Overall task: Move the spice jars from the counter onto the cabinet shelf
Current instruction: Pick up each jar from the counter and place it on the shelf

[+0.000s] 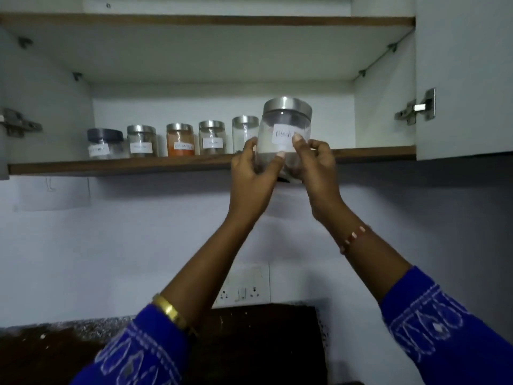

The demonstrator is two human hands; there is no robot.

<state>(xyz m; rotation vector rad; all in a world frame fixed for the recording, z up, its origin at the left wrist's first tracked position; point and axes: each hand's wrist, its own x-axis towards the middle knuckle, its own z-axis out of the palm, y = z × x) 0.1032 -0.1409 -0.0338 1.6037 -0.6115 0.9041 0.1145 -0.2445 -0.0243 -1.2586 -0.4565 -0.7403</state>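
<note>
Glass jar (284, 134), steel-lidded, sits raised at the shelf (116, 165) front edge, right of five shelved jars; my left hand (254, 173) and right hand (313, 168) both grip its lower body; probably slippery, breakable, light.

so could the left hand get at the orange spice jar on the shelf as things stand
Probably not yet: the left hand and right hand both grip the raised jar. The orange spice jar itself stands unobstructed at the shelf front.

clear steel-lidded jar (286, 129) upright at shelf (111, 165) edge, five jars (177, 140) behind.
</note>
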